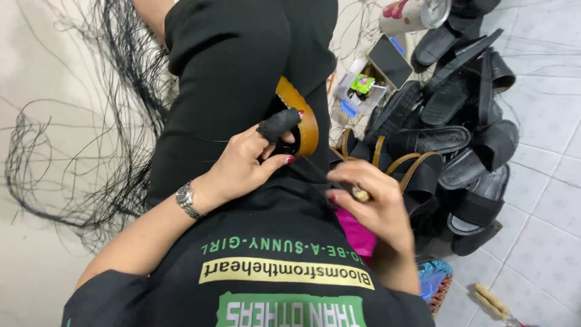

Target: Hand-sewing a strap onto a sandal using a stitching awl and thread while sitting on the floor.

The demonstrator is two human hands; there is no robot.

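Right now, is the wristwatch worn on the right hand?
No, the silver wristwatch sits on the wrist of the left hand, while the right hand has a bare wrist.

We see a pile of black sandals (460,139) on the tiled floor (544,230), a phone (390,60), a can (411,15), loose black threads (91,121), and what may be wooden-handled tools (491,301).

Black printed T-shirt (284,272) and black trousers (236,66) — silver wristwatch (186,200), red-painted nails, one black finger cover (277,125).
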